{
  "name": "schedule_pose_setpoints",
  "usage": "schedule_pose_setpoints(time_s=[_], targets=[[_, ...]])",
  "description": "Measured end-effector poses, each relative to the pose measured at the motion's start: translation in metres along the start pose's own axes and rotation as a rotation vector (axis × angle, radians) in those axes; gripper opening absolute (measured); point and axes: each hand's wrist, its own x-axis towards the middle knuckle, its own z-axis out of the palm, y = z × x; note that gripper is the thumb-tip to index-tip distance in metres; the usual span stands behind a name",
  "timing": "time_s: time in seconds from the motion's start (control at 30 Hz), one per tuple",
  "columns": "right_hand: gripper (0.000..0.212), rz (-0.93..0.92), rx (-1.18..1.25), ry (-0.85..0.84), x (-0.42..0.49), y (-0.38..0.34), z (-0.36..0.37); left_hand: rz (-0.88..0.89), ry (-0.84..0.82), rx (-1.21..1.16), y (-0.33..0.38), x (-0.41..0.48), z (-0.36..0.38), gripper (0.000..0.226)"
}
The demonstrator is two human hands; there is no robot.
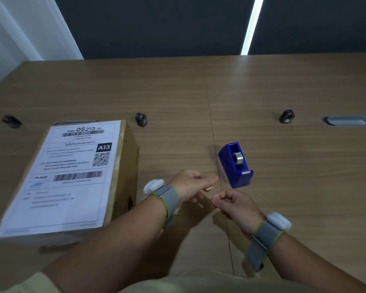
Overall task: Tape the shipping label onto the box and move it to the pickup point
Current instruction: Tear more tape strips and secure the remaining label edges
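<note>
Standing on wooden desk (294,85), box (126,159), blue dispenser (235,166), dark wall (156,26)

Paper label (66,176), probably cardboard box (125,166)

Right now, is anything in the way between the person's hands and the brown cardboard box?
Nothing visible. Only bare wooden table lies between the left hand and the brown cardboard box bearing the white paper shipping label. The blue plastic tape dispenser sits off to the right.

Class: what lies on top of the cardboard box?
A white shipping label covers most of the cardboard box top; whatever lies beneath the label is hidden.
</note>
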Motion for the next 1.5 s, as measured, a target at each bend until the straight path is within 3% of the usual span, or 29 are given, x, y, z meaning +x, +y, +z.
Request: schedule_pose_setpoints(time_s=[0.07, 0.33, 0.47, 0.63, 0.8, 0.97, 1.2, 1.5], targets=[[0.007, -0.003, -0.019, -0.008, -0.002, -0.008, 0.018, 0.077, 0.030, 0.040, -0.005, -0.009, -0.020, 0.014], [0.008, -0.028, -0.079, -0.030, -0.008, -0.033, 0.091, 0.269, 0.139, 0.199, -0.019, -0.042, -0.096, 0.022], [0.012, -0.069, -0.051, -0.008, -0.005, -0.050, 0.132, 0.313, 0.225, 0.218, -0.023, -0.055, -0.139, 0.010], [0.011, -0.139, -0.077, 0.005, 0.005, -0.070, 0.177, 0.240, 0.115, 0.357, -0.032, -0.070, -0.187, 0.039], [0.006, -0.175, -0.191, 0.020, 0.018, -0.085, 0.209, 0.296, 0.174, 0.398, -0.036, -0.074, -0.218, 0.012], [0.009, -0.145, -0.171, 0.013, 0.037, -0.106, 0.226, 0.319, 0.275, 0.427, -0.034, -0.066, -0.243, 0.008], [0.021, -0.114, -0.417, -0.089, 0.114, -0.163, 0.222, 0.342, 0.480, 0.272, -0.013, -0.030, -0.272, 0.008], [0.011, -0.055, -0.740, -0.174, 0.196, -0.235, 0.239, 0.195, 0.698, -0.118, -0.011, 0.025, -0.297, 0.012]])
